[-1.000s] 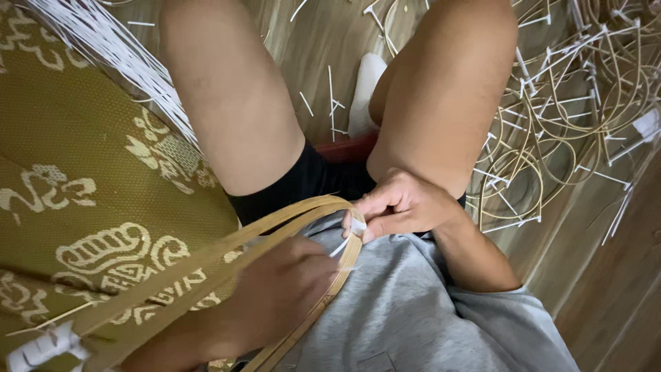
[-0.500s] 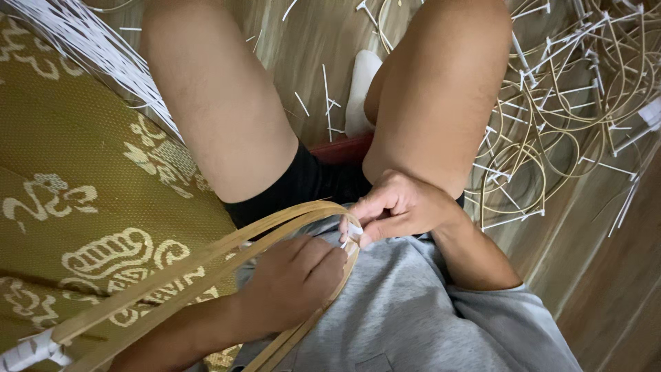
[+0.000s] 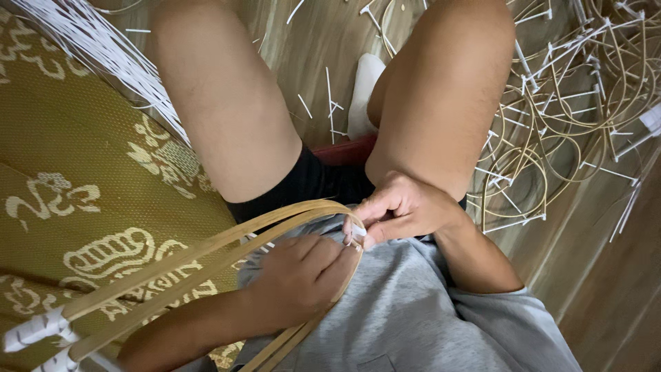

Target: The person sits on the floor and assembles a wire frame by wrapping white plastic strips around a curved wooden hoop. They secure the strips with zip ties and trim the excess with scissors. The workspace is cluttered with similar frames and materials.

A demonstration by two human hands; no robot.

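Two hands met at frame centre: left hand (image 3: 303, 272) closed around the bent cane strips (image 3: 206, 251), steadying the curve, while right hand (image 3: 403, 210) fingers pinched the white binding (image 3: 356, 233).

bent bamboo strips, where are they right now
In the head view the bent bamboo strips curve over the lap, lower centre, gripped by the left hand and pinched at the bend by the right hand.
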